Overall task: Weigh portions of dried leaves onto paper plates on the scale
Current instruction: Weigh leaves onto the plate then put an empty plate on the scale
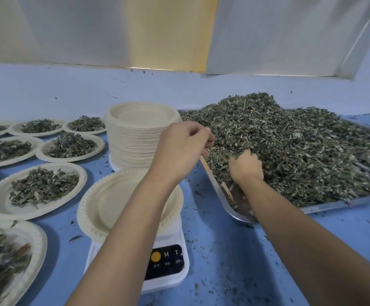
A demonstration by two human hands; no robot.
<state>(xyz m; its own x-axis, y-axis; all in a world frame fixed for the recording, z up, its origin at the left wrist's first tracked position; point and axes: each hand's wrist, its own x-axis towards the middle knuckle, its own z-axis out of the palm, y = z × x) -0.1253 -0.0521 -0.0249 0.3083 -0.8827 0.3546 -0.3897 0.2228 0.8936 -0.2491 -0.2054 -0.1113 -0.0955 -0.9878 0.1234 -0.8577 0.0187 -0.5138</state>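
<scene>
Nearest, at six o'clock, the white scale (pixel 166 268) stands on the blue table (pixel 219 250) and carries one bare paper plate (pixel 104 208), with no portion on it yet. From seven to ten o'clock lie the filled plates (pixel 33 191): seven show leaves, and an eighth, cut by the left edge, cannot be read. Past the scale, the left hand (pixel 179 149) hangs over the near rim of the heap with its fingers curled in. Whether it pinches any leaf I cannot tell. At three o'clock from it, the right hand (pixel 244 166) is dug knuckle-deep into the dried leaves (pixel 301 146), its fingers curled under and apparently gripping a handful. The leaves are heaped high in one steel tray (pixel 232 208), which fills the view from two to four o'clock. They look very light, brittle and loose, so they are likely to crumble if squeezed and to shed bits on the way. A soft cupped scoop from the near slope of the heap, carried low, should suit better than a tight fist, with small pinches to trim the weight. At eleven o'clock from the scale stands one tall stack of plates (pixel 135 138). Crumbs dot the table all round.
</scene>
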